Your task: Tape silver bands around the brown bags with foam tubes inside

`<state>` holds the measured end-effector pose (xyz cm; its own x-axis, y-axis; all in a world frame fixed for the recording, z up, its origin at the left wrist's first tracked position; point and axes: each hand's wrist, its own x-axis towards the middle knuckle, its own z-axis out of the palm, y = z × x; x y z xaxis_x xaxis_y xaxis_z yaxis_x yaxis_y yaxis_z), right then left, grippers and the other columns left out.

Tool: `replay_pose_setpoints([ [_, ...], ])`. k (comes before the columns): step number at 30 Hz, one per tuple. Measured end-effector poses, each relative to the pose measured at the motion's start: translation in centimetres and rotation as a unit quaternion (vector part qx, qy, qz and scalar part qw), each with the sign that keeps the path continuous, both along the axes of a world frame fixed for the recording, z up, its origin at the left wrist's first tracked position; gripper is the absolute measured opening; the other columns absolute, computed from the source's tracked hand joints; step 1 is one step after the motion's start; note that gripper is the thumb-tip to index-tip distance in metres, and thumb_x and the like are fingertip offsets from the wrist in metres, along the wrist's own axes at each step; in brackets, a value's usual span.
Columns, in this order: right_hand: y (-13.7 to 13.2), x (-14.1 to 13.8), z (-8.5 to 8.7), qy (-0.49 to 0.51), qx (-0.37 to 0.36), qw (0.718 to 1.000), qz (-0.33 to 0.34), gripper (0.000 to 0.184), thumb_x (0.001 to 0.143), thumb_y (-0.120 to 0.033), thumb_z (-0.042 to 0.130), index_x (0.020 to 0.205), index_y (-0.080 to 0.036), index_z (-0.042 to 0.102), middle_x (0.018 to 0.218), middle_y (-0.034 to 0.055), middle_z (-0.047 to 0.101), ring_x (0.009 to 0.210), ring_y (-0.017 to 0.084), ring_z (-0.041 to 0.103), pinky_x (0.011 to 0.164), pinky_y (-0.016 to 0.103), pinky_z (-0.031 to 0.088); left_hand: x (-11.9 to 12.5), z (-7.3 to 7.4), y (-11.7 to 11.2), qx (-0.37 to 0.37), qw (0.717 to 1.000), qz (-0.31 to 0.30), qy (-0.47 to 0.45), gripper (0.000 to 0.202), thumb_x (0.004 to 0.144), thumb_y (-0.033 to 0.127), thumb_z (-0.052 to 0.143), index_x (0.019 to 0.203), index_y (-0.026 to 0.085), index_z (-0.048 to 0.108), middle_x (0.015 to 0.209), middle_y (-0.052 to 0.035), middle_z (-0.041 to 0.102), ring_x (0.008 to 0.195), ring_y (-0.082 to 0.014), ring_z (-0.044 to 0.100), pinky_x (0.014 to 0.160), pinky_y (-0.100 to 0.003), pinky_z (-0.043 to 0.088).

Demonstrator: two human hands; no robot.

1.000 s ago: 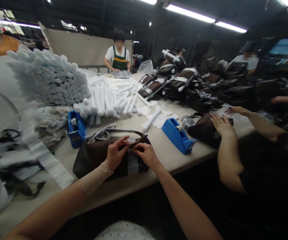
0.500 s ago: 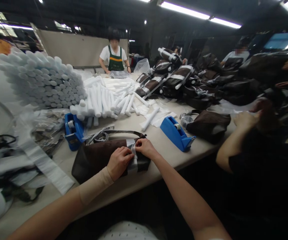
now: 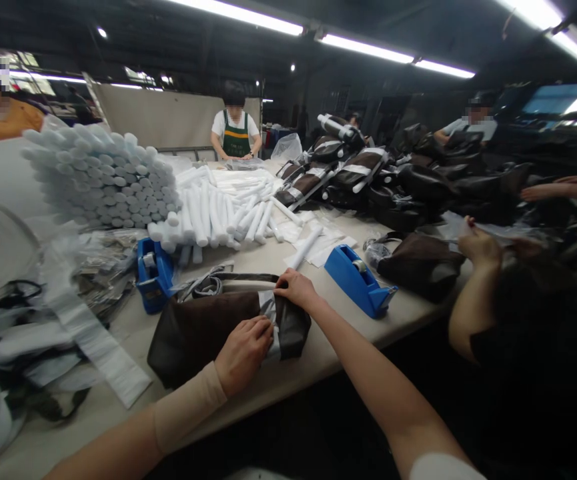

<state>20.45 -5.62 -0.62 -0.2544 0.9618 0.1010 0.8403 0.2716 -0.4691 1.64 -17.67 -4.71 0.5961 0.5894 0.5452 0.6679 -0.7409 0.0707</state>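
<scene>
A dark brown handbag [image 3: 213,313] lies on the near edge of the table, its handle [image 3: 251,276] along the back. A translucent plastic strip [image 3: 267,303] crosses the bag near its right end. My left hand [image 3: 245,350] lies over the strip on the bag's front, fingers curled together and pressed on it. At the bag's top edge, my right hand [image 3: 298,290] has its fingers pinched at the strip's upper right side; the fingertips partly hide what they grip.
Blue tape dispensers stand left [image 3: 154,275] and right [image 3: 359,280] of the bag. White foam tubes [image 3: 213,213] are heaped behind. Wrapped bags [image 3: 358,167] pile at back right. A co-worker's arm [image 3: 478,267] reaches in at right beside another bag [image 3: 421,263].
My left hand has slid down the strip toward the bag's front, and my right hand has shifted to its top edge. The camera view has tilted up slightly.
</scene>
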Motion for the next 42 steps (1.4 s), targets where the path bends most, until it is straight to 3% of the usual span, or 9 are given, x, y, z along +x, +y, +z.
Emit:
replay_pose_setpoints([
  [7,0.1,-1.1,0.4,-0.01,0.039,0.999,-0.025,0.01,0.083,-0.027,0.068,0.09,-0.02,0.07,0.099,0.0051,0.064,0.087,0.017,0.061,0.077,0.027,0.044,0.2,-0.1,-0.2,-0.001,1.0,0.006,-0.005,0.026,0.098,0.018,0.044,0.117,0.013,0.061,0.115,-0.0121,0.065,0.114,-0.024,0.059,0.092,-0.039,0.053],
  [12,0.9,-1.0,-0.2,0.013,0.052,0.998,-0.019,0.012,0.08,-0.026,0.072,0.073,-0.017,0.069,0.086,0.006,0.064,0.078,0.018,0.061,0.075,0.029,0.046,0.2,-0.4,-0.2,0.015,1.0,0.018,0.003,0.028,0.098,0.017,0.042,0.118,0.014,0.061,0.125,-0.014,0.062,0.115,-0.0256,0.058,0.09,-0.041,0.052],
  [15,0.8,-1.1,0.7,0.049,0.091,0.994,-0.029,0.01,0.088,-0.024,0.062,0.086,-0.016,0.068,0.094,0.0065,0.065,0.078,0.016,0.06,0.079,0.029,0.047,0.1,-0.7,-0.1,0.02,1.0,0.011,0.0,0.027,0.098,0.017,0.043,0.117,0.013,0.062,0.126,-0.0124,0.063,0.117,-0.0255,0.057,0.092,-0.041,0.052],
  [18,-1.6,-1.3,2.2,0.113,0.114,0.987,-0.004,0.011,0.088,-0.022,0.058,0.093,-0.016,0.066,0.093,0.0051,0.066,0.076,0.014,0.061,0.078,0.028,0.049,0.0,-0.6,-0.2,0.009,1.0,0.005,-0.007,0.025,0.098,0.019,0.046,0.116,0.013,0.061,0.125,-0.0111,0.063,0.118,-0.0254,0.055,0.093,-0.04,0.051],
  [21,-5.9,-1.4,2.5,0.196,0.111,0.973,0.049,0.01,0.084,-0.018,0.059,0.093,-0.017,0.064,0.088,0.0034,0.066,0.074,0.014,0.062,0.073,0.028,0.051,-0.1,-0.1,-0.3,-0.009,1.0,0.015,-0.018,0.024,0.097,0.021,0.047,0.117,0.015,0.061,0.12,-0.0108,0.063,0.119,-0.0267,0.053,0.094,-0.042,0.05],
  [25,-11.6,-1.6,0.6,0.203,0.15,0.966,0.057,0.011,0.087,-0.014,0.057,0.096,-0.018,0.061,0.092,0.0056,0.064,0.082,0.017,0.061,0.076,0.031,0.051,-0.2,0.5,-0.4,-0.033,0.999,0.025,-0.027,0.024,0.097,0.023,0.048,0.115,0.015,0.061,0.11,-0.0109,0.063,0.114,-0.0274,0.054,0.092,-0.043,0.05],
  [29,-14.4,-1.5,-2.2,0.146,0.225,0.959,0.094,0.008,0.091,-0.014,0.055,0.094,-0.018,0.061,0.092,0.0071,0.067,0.09,0.021,0.06,0.083,0.038,0.049,-0.4,0.6,-0.5,-0.04,0.999,0.01,-0.032,0.023,0.097,0.021,0.049,0.114,0.012,0.061,0.109,-0.0106,0.064,0.112,-0.0263,0.054,0.092,-0.042,0.049],
  [34,-14.8,-1.2,-3.6,0.137,0.257,0.951,0.105,0.007,0.092,-0.014,0.058,0.093,-0.018,0.062,0.09,0.0065,0.069,0.089,0.021,0.06,0.083,0.038,0.048,-0.5,0.6,-0.5,-0.03,0.999,0.005,-0.038,0.023,0.096,0.021,0.051,0.113,0.011,0.061,0.11,-0.0107,0.064,0.113,-0.0266,0.054,0.094,-0.042,0.048],
  [42,-13.8,-0.4,-3.1,0.17,0.249,0.95,0.076,0.009,0.091,-0.015,0.059,0.097,-0.02,0.064,0.095,0.0067,0.069,0.094,0.022,0.061,0.085,0.039,0.05,-0.4,0.6,-0.5,-0.041,0.998,0.004,-0.037,0.022,0.097,0.023,0.049,0.111,0.012,0.063,0.108,-0.0097,0.065,0.11,-0.0256,0.055,0.092,-0.042,0.047],
])
